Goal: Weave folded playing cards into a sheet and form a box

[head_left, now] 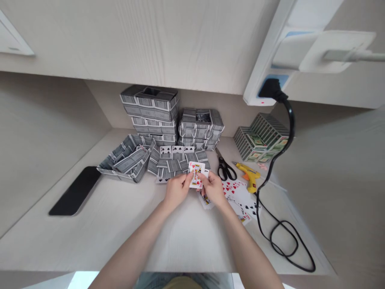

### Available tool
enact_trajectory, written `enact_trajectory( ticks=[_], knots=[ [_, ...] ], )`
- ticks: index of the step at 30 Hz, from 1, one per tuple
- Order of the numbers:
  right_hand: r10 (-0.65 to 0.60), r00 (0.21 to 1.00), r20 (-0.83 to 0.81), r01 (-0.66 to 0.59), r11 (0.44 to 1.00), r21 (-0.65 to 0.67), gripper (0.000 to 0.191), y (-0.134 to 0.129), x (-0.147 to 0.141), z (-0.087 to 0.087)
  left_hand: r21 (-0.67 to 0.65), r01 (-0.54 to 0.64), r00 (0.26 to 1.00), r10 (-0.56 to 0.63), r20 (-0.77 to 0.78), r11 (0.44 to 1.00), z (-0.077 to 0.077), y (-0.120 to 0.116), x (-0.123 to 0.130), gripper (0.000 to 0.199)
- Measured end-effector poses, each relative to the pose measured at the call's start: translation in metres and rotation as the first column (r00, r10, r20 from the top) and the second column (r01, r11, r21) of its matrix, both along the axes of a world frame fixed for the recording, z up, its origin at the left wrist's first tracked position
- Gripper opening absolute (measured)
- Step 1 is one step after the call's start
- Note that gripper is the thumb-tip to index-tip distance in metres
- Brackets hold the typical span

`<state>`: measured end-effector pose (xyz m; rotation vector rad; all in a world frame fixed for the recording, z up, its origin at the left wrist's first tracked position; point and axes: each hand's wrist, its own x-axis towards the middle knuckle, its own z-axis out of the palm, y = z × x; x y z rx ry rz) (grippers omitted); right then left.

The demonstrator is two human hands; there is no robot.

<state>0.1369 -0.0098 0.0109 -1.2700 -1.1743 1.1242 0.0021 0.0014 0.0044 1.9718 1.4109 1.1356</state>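
Note:
Both hands meet over the middle of the desk, with playing cards [197, 170] between them. The front card is a king of hearts, face up, and an ace's corner shows behind it at the right. My left hand [177, 186] pinches the king's left edge with thumb and fingers. Closed on the right side of the cards is my right hand [213, 188]. Just beyond the hands lies a layered panel of grey-backed cards [173, 165], with some black-suited faces showing. Loose face-up cards [237, 196] spread out beside my right hand, partly under the wrist.
Behind stand stacked boxes built from cards [155, 106] and a shorter stack [200, 126]. An open card tray [128, 160] holds folded pieces. Nearby are a phone [75, 190], black scissors [225, 168], a yellow glue gun [249, 174], its black cord [272, 160] and green-white card boxes [261, 138].

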Motion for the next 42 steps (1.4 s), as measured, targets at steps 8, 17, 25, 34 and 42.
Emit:
enact_trajectory(
  ticks=[8, 17, 25, 34, 42],
  knots=[
    [0.051, 0.998, 0.032, -0.05, 0.998, -0.028, 0.032, 0.0, 0.0, -0.003, -0.289, 0.185, 0.836, 0.004, 0.549, 0.939, 0.001, 0.011, -0.006, 0.025],
    [0.016, 1.0, -0.003, -0.015, 0.991, 0.132, 0.026, 0.007, 0.009, -0.012, -0.219, -0.011, 0.892, 0.108, 0.439, 0.976, -0.007, 0.013, -0.008, 0.024],
    [-0.038, 0.996, 0.087, 0.025, 0.989, 0.147, 0.026, 0.005, 0.011, -0.012, -0.19, 0.048, 0.893, 0.043, 0.449, 0.981, -0.002, 0.002, -0.002, 0.026],
    [-0.254, 0.844, 0.472, 0.114, 0.945, 0.305, 0.023, -0.002, 0.008, -0.009, -0.138, 0.099, 0.963, -0.06, 0.262, 0.985, -0.01, -0.005, 0.002, 0.026],
    [-0.383, 0.637, 0.669, 0.163, 0.915, 0.369, 0.028, -0.004, 0.003, -0.016, -0.052, 0.164, 0.967, -0.149, 0.208, 0.985, -0.004, -0.01, 0.004, 0.031]
  ],
)
